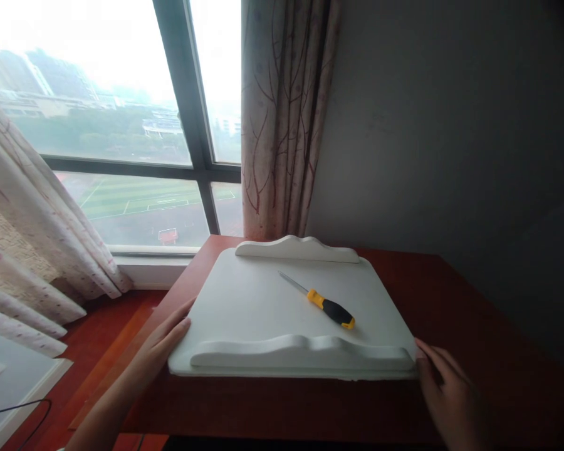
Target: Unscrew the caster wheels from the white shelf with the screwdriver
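A white board (pixel 244 300) with rounded corners lies on the reddish-brown table. Wavy-edged white strips run along it, one strip (pixel 296 248) at the far edge and another strip (pixel 305 354) at the near edge. On the board rests a screwdriver (pixel 331 308) with a yellow and black handle, its tip pointing to the far left. My left hand (pixel 167 335) holds the board's left edge, fingers along the side. At the near right corner, my right hand (pixel 444 382) grips the board between thumb and fingers. The undersides of both grips are hidden.
The table (pixel 404 282) reaches back to a grey wall (pixel 427 125). A patterned curtain (pixel 282 125) hangs behind it, beside a large window (pixel 136 156). Another curtain (pixel 37 250) is at the left, above a red floor. A black cable (pixel 42 404) shows lower left.
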Demonstrator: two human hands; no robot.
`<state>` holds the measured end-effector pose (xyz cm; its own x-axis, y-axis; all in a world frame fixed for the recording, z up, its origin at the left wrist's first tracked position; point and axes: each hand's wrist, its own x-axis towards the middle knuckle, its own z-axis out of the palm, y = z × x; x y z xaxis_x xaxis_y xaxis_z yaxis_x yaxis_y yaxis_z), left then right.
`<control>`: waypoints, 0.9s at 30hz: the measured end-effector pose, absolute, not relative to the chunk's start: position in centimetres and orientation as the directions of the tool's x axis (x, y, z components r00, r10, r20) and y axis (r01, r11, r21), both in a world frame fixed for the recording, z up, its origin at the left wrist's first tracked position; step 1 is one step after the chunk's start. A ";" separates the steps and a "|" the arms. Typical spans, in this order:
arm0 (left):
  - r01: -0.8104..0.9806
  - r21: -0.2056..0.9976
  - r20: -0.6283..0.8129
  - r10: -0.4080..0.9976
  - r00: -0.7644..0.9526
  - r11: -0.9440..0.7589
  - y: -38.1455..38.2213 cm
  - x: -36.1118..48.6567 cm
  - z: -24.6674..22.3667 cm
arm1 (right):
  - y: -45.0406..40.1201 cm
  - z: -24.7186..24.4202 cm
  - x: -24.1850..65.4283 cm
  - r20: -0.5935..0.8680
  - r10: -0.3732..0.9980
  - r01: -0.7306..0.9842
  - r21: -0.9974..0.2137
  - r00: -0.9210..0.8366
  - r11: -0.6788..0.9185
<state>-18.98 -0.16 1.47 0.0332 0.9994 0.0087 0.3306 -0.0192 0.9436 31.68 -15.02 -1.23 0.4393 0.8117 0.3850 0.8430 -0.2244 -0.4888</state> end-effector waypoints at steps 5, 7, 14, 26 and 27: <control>0.308 0.951 0.035 0.998 -0.058 -0.015 -0.7 -20.3 1.1 | -14.6 -0.4 32.6 0.325 0.866 0.880 -0.415 0.381 -0.231; 0.342 0.939 0.035 0.999 -0.023 -0.025 -0.6 -20.7 1.0 | -13.4 0.9 32.9 0.333 0.874 0.904 -0.362 0.353 -0.228; 0.407 0.911 0.089 0.995 -0.036 -0.067 -0.9 -20.1 2.3 | -6.3 7.9 27.6 0.134 0.991 0.887 -0.456 -0.015 0.075; 0.448 0.891 0.126 0.989 -0.080 -0.077 -1.1 -19.6 2.6 | -2.2 10.0 20.7 -0.064 0.957 0.940 -0.219 -0.283 0.263; 0.457 0.886 0.127 0.988 -0.083 -0.076 -1.1 -19.6 2.6 | -2.4 9.9 21.3 -0.050 0.965 0.945 -0.222 -0.257 0.240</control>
